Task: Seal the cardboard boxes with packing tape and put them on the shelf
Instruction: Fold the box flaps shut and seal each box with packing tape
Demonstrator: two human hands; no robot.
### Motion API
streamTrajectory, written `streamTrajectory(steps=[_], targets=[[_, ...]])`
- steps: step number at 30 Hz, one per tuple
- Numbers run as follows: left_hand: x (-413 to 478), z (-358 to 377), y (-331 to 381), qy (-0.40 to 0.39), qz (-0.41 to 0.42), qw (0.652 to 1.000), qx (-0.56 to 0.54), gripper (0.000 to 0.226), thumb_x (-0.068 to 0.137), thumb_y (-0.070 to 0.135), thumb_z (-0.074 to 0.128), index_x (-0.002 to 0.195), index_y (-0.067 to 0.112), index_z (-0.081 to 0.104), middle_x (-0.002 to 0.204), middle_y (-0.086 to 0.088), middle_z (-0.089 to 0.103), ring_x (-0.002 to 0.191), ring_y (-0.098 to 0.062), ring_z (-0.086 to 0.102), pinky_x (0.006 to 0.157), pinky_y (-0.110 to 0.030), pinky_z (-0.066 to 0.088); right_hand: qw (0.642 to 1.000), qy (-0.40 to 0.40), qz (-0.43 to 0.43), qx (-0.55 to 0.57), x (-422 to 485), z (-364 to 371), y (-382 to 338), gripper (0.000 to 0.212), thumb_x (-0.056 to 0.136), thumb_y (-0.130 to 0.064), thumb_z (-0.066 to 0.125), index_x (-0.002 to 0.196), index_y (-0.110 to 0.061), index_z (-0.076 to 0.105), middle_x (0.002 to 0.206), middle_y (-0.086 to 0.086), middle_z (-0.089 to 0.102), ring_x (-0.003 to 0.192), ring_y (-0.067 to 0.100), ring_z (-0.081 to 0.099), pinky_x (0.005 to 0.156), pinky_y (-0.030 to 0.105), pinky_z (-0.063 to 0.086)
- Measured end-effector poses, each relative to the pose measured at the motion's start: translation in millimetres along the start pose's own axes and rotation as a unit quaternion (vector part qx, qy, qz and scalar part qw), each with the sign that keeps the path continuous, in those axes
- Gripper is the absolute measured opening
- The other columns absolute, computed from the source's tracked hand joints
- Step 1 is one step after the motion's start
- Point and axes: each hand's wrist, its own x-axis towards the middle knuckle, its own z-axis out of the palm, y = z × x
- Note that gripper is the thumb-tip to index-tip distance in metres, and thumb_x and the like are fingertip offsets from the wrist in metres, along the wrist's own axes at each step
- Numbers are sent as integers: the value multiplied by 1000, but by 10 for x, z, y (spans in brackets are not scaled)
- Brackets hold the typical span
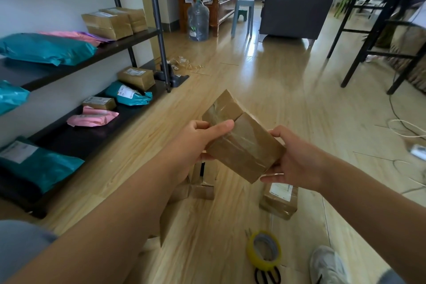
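Note:
I hold a brown cardboard box (pixel 242 143) in mid-air over the floor, tape shining across its top. My left hand (pixel 198 143) grips its left side, thumb on top. My right hand (pixel 297 161) holds its right lower corner. A roll of yellow packing tape (pixel 264 250) lies on the floor near my foot, with black scissors (pixel 267 275) just below it. Another taped box (pixel 279 200) with a white label sits on the floor under my right hand. More cardboard (pixel 205 182) lies under my left hand, partly hidden. The black shelf (pixel 129 38) stands at the left.
The shelf holds several brown boxes (pixel 108 22), teal mailers (pixel 46 48) and pink mailers (pixel 94 117). A water jug (pixel 198 19), a blue stool (pixel 243 15), a grey sofa (pixel 297 7) and a black table frame (pixel 380 30) stand farther off. Cables (pixel 405 127) run on the floor at right.

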Motion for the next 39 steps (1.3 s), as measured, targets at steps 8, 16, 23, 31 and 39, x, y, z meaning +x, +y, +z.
streamTrajectory(steps=[8, 16, 23, 31, 39], targets=[[-11, -38, -3, -14, -5, 999, 37, 87, 62, 75, 66, 131, 23, 56, 116, 2, 68, 107, -18, 64, 99, -40, 48, 996, 13, -58, -72, -12, -3, 16, 39, 82, -37, 64, 120, -24, 66, 112, 5, 71, 100, 22, 66, 106, 47, 48], [58, -70, -98, 49, -42, 997, -45, 43, 80, 43, 76, 114, 18, 67, 96, 1, 78, 98, -22, 73, 99, -45, 52, 970, 57, -140, -193, -87, 170, -6, 61, 78, -47, 77, 131, -28, 53, 115, -10, 71, 110, 11, 64, 102, 37, 48], [21, -111, -131, -11, -45, 976, -213, 31, 92, 22, 63, 121, 13, 65, 114, -10, 73, 108, -31, 69, 97, -50, 53, 987, 82, -108, -81, 2, 33, -49, 46, 100, -55, 45, 122, -21, 66, 113, 1, 73, 109, 22, 66, 110, 51, 41], [73, -128, -128, -9, -67, 981, -182, 32, 90, 26, 62, 121, 15, 65, 112, -8, 73, 98, -26, 71, 83, -40, 57, 987, -11, -153, -50, -57, 25, -96, 31, 102, -31, 51, 120, -13, 69, 114, 7, 71, 99, 26, 69, 91, 38, 53], [113, -66, -102, 121, 12, 992, 33, 28, 89, 22, 71, 115, 24, 63, 96, 1, 69, 77, -14, 63, 67, -29, 53, 966, 55, -200, -154, -95, 149, -41, 34, 99, -29, 61, 132, -33, 58, 115, -6, 71, 111, 13, 64, 107, 40, 45]])
